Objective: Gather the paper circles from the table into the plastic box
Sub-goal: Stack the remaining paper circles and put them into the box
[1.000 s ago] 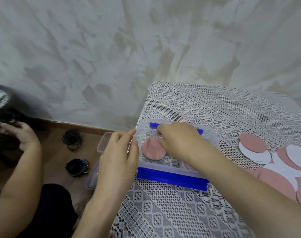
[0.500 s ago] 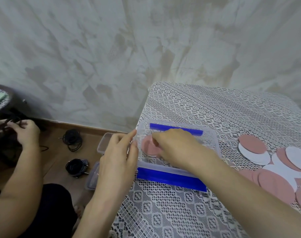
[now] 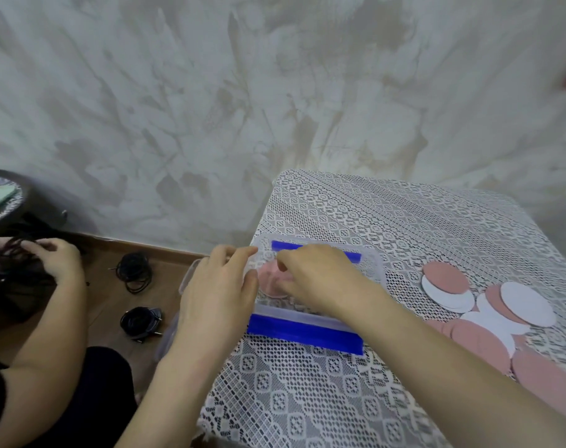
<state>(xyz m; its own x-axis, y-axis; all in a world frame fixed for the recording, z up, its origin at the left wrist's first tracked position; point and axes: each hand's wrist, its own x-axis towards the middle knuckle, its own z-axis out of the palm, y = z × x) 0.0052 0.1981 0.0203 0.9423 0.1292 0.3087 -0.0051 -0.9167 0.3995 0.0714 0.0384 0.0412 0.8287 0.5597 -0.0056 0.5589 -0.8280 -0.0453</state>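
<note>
The right grip (image 3: pixel 318 279), fingers bent onto a pink circle (image 3: pixel 268 284) inside the plastic box (image 3: pixel 294 315), pinching or pressing unclear, has slid leftward while the flat left grip (image 3: pixel 217 292) steadies its wall; many paper circles (image 3: pixel 488 307) await on the bench (image 3: pixel 323 399).

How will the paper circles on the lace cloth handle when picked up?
Probably floppy and very light: the paper circles look thin and lie flat. Likely fiddly to pinch singly, since they overlap in a heap on the lace tablecloth. Lying flat they should not roll, but may slide over each other.
</note>
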